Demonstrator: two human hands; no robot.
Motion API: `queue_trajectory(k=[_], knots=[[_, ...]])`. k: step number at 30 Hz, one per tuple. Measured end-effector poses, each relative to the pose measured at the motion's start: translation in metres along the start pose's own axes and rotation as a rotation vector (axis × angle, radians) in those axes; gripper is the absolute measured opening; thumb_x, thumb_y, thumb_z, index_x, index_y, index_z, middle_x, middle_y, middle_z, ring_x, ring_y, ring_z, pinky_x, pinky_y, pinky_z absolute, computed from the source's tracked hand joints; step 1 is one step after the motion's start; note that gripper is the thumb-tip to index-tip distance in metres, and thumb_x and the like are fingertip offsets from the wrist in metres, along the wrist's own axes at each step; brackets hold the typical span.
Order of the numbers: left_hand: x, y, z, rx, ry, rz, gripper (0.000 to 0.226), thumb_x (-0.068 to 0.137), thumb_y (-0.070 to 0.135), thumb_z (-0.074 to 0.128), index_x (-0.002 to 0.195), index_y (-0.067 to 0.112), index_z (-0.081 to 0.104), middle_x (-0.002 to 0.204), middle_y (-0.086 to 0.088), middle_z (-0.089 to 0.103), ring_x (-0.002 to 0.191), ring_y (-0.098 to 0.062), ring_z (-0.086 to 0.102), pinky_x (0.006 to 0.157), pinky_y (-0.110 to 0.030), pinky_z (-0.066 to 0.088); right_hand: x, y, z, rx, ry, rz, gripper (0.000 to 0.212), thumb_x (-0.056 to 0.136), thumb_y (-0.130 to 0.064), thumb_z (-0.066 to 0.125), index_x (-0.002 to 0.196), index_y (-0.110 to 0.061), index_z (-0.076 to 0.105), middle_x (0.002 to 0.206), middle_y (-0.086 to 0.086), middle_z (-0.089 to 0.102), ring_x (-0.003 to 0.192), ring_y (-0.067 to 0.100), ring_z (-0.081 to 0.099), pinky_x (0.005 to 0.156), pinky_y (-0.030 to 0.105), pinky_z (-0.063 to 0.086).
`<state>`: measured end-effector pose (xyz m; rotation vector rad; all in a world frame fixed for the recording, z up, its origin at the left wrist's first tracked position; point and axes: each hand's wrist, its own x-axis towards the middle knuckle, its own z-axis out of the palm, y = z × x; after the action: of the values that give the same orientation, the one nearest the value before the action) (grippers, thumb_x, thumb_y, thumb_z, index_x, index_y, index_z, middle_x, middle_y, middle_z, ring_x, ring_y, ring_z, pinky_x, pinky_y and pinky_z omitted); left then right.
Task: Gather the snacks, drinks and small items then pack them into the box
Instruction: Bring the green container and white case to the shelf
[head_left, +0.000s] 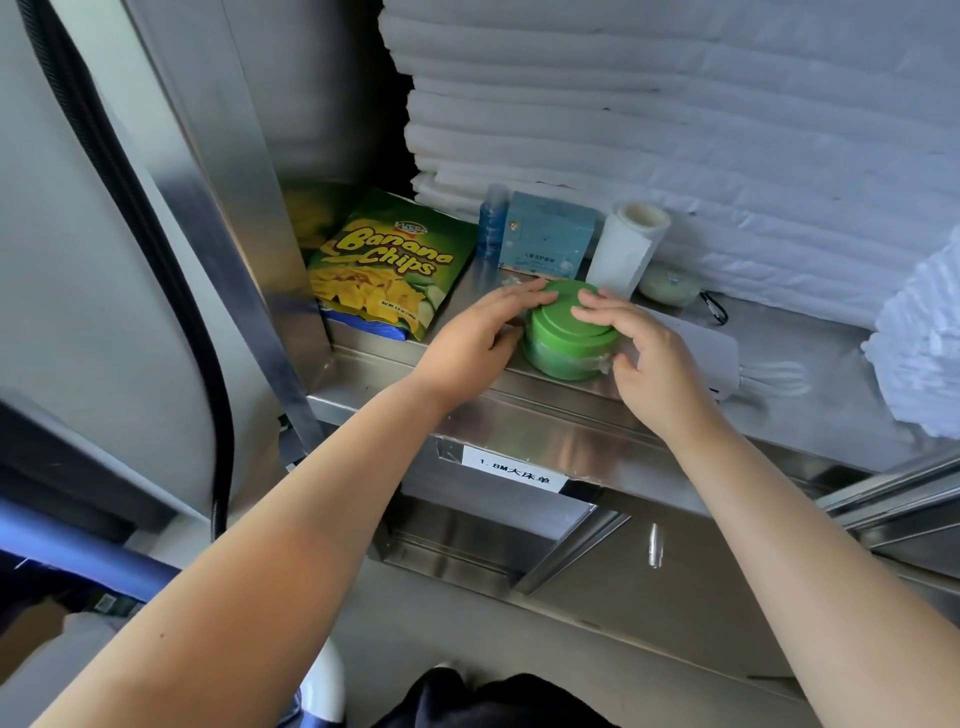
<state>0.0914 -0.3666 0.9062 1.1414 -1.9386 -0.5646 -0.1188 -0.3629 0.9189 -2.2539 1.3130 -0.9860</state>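
We see two round green tubs (569, 338) with flat matte lids and translucent green bodies under clear wrap; we cannot tell what is inside them. They stand at the front edge of the steel shelf (810, 374), between the chips bag (384, 265) and a flat white box (706, 343). Our left hand (478, 338) and right hand (644, 358) clasp them from either side, fingertips on the lids and thumbs against the walls. The lids face up, tipped slightly toward us.

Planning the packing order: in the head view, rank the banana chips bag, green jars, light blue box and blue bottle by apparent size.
1. banana chips bag
2. green jars and light blue box look alike; the jars sit nearer the camera, so unranked
3. blue bottle, smallest
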Motion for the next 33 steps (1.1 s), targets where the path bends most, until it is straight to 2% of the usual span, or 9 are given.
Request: queue_trajectory(k=[4, 8, 12, 13, 16, 19, 22, 27, 33], knots=[[-0.005, 0.007, -0.011, 0.202, 0.036, 0.018, 0.045, 0.085, -0.003, 0.055, 0.125, 0.017, 0.060, 0.127, -0.001, 0.056, 0.119, -0.015, 0.051, 0.091, -0.015, 0.039, 0.020, -0.002, -0.006, -0.019, -0.082, -0.041, 0.069, 0.061, 0.030, 0.036, 0.109, -0.010, 0.066, 0.129, 0.002, 0.059, 0.128, 0.008, 0.046, 0.108, 0.013, 0.027], [-0.007, 0.011, -0.022, 0.292, 0.029, -0.017, 0.040, 0.086, 0.003, 0.060, 0.122, 0.019, 0.062, 0.115, -0.003, 0.059, 0.113, -0.022, 0.052, 0.093, -0.029, 0.041, 0.040, -0.005, -0.010, -0.023, -0.182, -0.117, 0.063, 0.067, 0.031, 0.039, 0.109, -0.007, 0.066, 0.129, 0.005, 0.059, 0.126, 0.015, 0.050, 0.109, 0.021, 0.032], [-0.009, 0.017, -0.025, 0.323, 0.018, -0.054, 0.045, 0.086, -0.001, 0.055, 0.125, 0.022, 0.060, 0.116, -0.001, 0.058, 0.112, -0.022, 0.050, 0.094, -0.036, 0.042, 0.044, -0.005, -0.022, -0.103, -0.307, -0.115, 0.074, 0.069, 0.027, 0.032, 0.119, -0.017, 0.064, 0.136, -0.011, 0.050, 0.130, 0.003, 0.040, 0.104, 0.002, 0.019], [-0.009, 0.019, -0.025, 0.325, 0.012, -0.057, 0.048, 0.085, -0.004, 0.053, 0.125, 0.022, 0.060, 0.116, -0.001, 0.057, 0.112, -0.022, 0.049, 0.094, -0.036, 0.042, 0.043, -0.008, -0.024, -0.148, -0.301, -0.128, 0.071, 0.072, 0.023, 0.035, 0.120, -0.019, 0.063, 0.136, -0.011, 0.050, 0.130, 0.004, 0.040, 0.103, 0.003, 0.019], [-0.008, 0.022, -0.026, 0.324, 0.001, -0.073, 0.049, 0.085, -0.005, 0.052, 0.126, 0.021, 0.061, 0.117, -0.001, 0.057, 0.111, -0.022, 0.049, 0.094, -0.035, 0.041, 0.027, -0.021, -0.014, -0.247, -0.175, -0.188, 0.040, 0.086, -0.005, 0.055, 0.121, -0.020, 0.063, 0.131, -0.006, 0.055, 0.122, 0.014, 0.046, 0.100, 0.029, 0.039], [-0.010, 0.025, -0.025, 0.353, -0.001, -0.066, 0.047, 0.084, 0.001, 0.057, 0.127, 0.022, 0.059, 0.117, 0.000, 0.057, 0.110, -0.020, 0.048, 0.093, -0.034, 0.042, 0.009, -0.023, 0.001, -0.278, -0.129, -0.175, 0.046, 0.082, -0.029, 0.071, 0.124, -0.017, 0.059, 0.133, -0.003, 0.053, 0.122, 0.017, 0.046, 0.093, 0.035, 0.045], [-0.014, 0.028, -0.023, 0.416, 0.004, -0.012, 0.048, 0.082, 0.003, 0.063, 0.127, 0.019, 0.059, 0.116, -0.003, 0.058, 0.107, -0.023, 0.050, 0.090, -0.036, 0.044, 0.007, -0.012, 0.004, -0.202, -0.095, -0.198, 0.044, 0.080, -0.018, 0.074, 0.121, -0.014, 0.061, 0.134, -0.001, 0.054, 0.126, 0.017, 0.047, 0.102, 0.032, 0.040], [-0.016, 0.032, -0.019, 0.579, 0.003, 0.132, 0.048, 0.076, 0.003, 0.069, 0.122, 0.011, 0.061, 0.101, -0.008, 0.059, 0.093, -0.028, 0.053, 0.080, -0.032, 0.043, 0.022, -0.002, -0.017, -0.061, -0.229, -0.176, 0.042, 0.075, -0.011, 0.077, 0.114, -0.021, 0.065, 0.128, -0.017, 0.050, 0.121, 0.001, 0.045, 0.106, 0.026, 0.035], [-0.009, 0.032, -0.023, 0.575, -0.019, 0.165, 0.043, 0.077, 0.001, 0.066, 0.118, 0.013, 0.063, 0.097, -0.008, 0.056, 0.091, -0.026, 0.051, 0.075, -0.040, 0.049, 0.017, -0.011, -0.026, -0.299, -0.166, -0.221, 0.039, 0.077, -0.023, 0.077, 0.114, -0.018, 0.066, 0.119, -0.003, 0.058, 0.112, 0.018, 0.050, 0.091, 0.034, 0.045]])
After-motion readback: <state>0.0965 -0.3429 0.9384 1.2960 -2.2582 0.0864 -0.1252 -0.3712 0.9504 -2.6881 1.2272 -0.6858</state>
